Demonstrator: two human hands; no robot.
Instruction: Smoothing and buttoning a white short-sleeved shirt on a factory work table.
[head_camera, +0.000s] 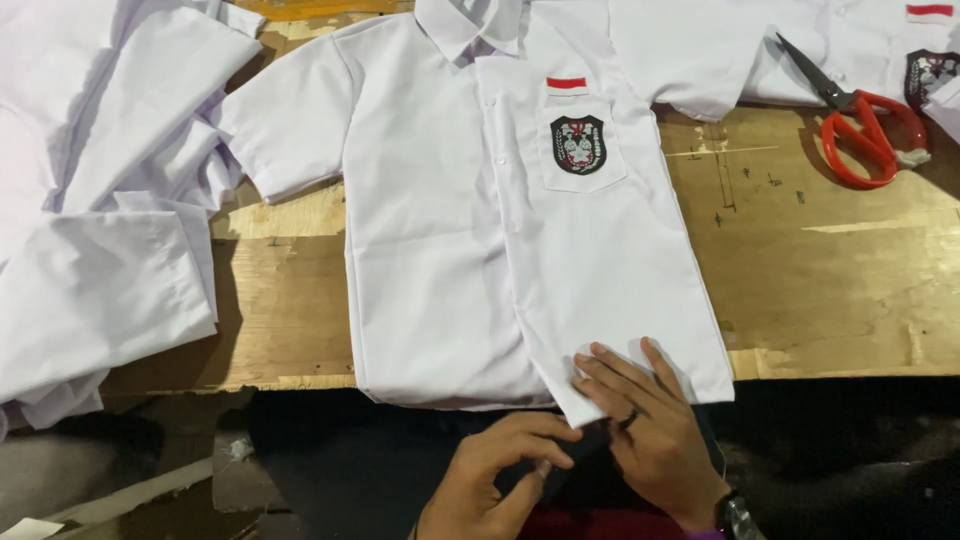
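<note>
white shirt (440, 250) with black crest badge (578, 144), red-handled scissors (860, 125)

White short-sleeved shirt (450, 260) lies flat, buttoned, badge pocket up, hem at table edge.

Black crest badge (578, 144) on shirt pocket (584, 150)

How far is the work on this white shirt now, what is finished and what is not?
Looks done: the white shirt lies flat on the wooden table, front closed, badge sewn on its pocket. In hand: the right hand presses the lower hem corner while the left hand pinches just beneath it. Left: a pile of white shirts lies loose alongside; the red scissors lie unused.
</note>
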